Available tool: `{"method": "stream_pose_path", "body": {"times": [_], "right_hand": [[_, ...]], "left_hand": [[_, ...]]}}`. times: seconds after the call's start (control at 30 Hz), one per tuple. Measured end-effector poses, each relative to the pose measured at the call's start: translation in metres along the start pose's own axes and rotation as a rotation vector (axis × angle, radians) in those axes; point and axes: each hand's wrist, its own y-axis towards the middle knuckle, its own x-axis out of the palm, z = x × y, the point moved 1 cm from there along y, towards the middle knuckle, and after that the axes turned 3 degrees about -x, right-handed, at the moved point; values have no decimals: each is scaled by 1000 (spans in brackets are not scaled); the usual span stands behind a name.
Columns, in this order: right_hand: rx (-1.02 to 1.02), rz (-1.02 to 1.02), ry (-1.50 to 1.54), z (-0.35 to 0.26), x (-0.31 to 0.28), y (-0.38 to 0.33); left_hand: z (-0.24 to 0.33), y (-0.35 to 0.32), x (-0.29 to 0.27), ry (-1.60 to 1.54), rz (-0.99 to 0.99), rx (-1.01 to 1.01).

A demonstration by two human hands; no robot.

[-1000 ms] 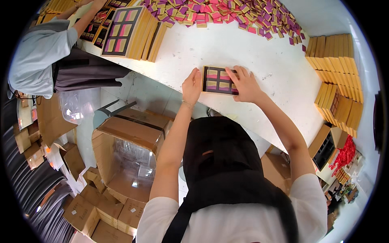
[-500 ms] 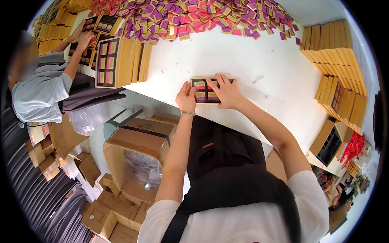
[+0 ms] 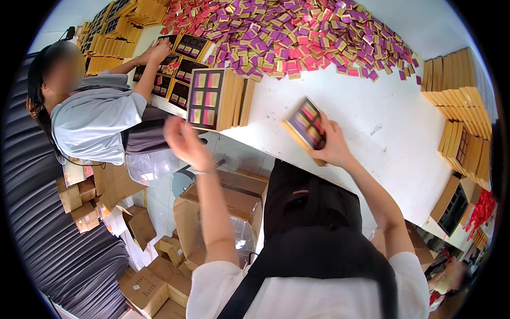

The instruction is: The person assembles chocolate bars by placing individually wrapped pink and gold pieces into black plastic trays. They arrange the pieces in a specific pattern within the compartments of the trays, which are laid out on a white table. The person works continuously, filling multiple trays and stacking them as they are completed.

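Note:
My right hand [image 3: 333, 144] grips a shallow box [image 3: 307, 119] by its right side. The box is tilted above the white table, and its dark tray with compartments holds pink, purple and gold wrapped pieces. My left hand [image 3: 187, 144] is away from it, blurred by motion, with fingers loosely apart and nothing visible in them. It hovers off the table's front edge, just below and left of a row of upright boxes [image 3: 205, 98]. The front box of that row shows filled compartments with pink, purple and gold pieces.
A large heap of small wrapped pieces [image 3: 297, 40] covers the table's far side. At left a person [image 3: 93, 125] works over several open trays [image 3: 186, 69]. Stacked boxes [image 3: 457, 101] line the right. Below the table edge stands an open carton [image 3: 191, 223].
My left hand has let go of the box and swung left toward the upright row. My right hand has lifted and tilted the box. The whole view has shifted leftward.

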Motion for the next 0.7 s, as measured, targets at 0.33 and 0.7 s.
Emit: {"method": "stream_pose_path", "body": {"times": [0.33, 0.7], "right_hand": [[-25, 99, -297, -252, 64, 118], [94, 479, -22, -163, 83, 61]], "left_hand": [[-181, 99, 43, -844, -980, -821], [-142, 21, 79, -901, -1160, -1008]]}}
